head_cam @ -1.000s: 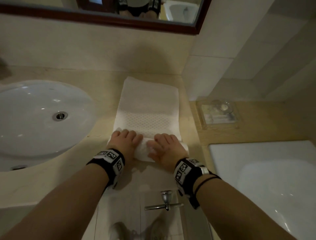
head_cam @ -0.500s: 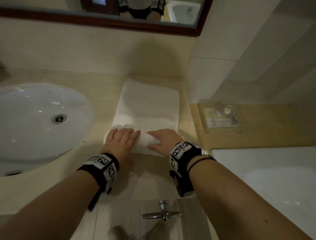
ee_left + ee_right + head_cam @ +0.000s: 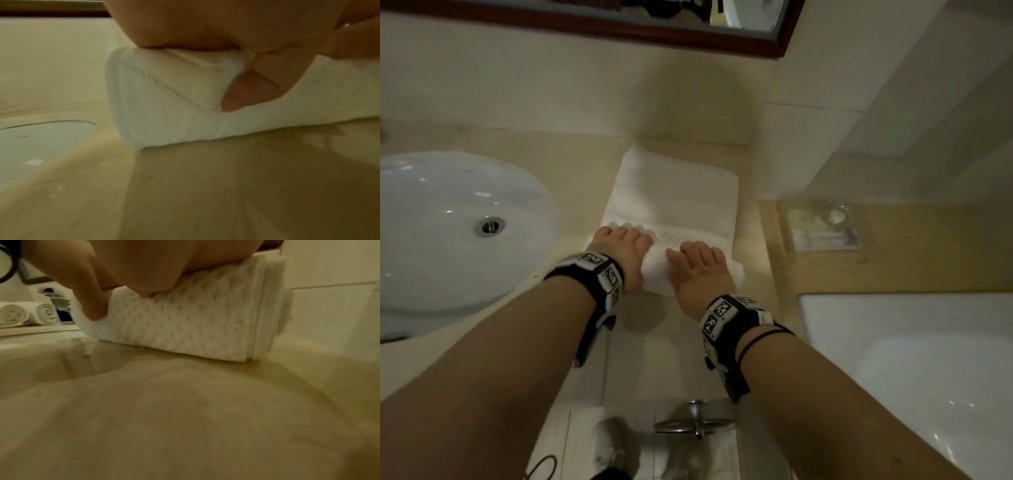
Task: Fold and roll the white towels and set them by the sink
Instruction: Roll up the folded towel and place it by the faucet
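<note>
A white towel lies flat on the beige counter, between the sink and the right wall. Its near end is wound into a thick roll. My left hand curls over the roll's left part, and its thumb presses the near side. My right hand lies over the right part with its thumb against the roll. In the right wrist view, two rolled white towels lie far off to the left.
The tiled wall stands close to the towel's right edge. A clear soap dish sits on the lower ledge, and a white tub is at the right. A mirror frame runs above. A metal lever is below the counter edge.
Both hands have pushed the roll away from me along the towel. The roll is thicker and the flat stretch beyond it is shorter.
</note>
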`<state>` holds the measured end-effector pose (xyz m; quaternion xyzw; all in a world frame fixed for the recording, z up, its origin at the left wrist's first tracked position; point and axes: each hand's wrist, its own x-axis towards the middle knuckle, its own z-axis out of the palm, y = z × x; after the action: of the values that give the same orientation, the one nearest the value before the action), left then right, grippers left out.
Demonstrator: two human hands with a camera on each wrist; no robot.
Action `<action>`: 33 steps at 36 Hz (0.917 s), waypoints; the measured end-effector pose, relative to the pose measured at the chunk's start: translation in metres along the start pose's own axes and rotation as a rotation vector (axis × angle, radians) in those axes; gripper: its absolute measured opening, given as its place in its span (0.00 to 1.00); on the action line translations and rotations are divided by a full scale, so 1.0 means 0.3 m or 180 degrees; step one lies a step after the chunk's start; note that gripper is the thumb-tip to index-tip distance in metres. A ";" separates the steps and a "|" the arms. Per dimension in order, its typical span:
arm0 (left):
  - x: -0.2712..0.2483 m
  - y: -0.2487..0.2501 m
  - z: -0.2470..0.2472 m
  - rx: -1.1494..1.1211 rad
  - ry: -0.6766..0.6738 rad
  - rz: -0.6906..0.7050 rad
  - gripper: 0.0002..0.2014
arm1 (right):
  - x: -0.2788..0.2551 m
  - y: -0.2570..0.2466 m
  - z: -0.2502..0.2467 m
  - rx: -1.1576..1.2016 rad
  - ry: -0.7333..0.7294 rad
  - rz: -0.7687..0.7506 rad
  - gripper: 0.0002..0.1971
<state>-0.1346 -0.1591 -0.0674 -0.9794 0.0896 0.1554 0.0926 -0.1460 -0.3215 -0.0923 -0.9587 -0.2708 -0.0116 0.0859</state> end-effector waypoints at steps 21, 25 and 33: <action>0.104 -0.123 -0.071 0.0049 0.0239 0.1099 0.43 | 0.240 0.087 -0.095 0.0541 -0.1277 0.0703 0.33; 0.130 -0.115 -0.058 0.0425 0.0219 0.1161 0.46 | 0.280 0.122 -0.096 0.1051 -0.1596 0.0813 0.29; 0.273 -0.116 -0.119 -0.0084 -0.0307 0.0942 0.45 | 0.283 0.132 -0.081 0.0021 -0.0536 0.0550 0.29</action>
<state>-0.0404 -0.1449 -0.0548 -0.9481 0.2262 0.2154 0.0601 -0.0523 -0.3149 -0.0686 -0.9758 -0.1934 0.0773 0.0667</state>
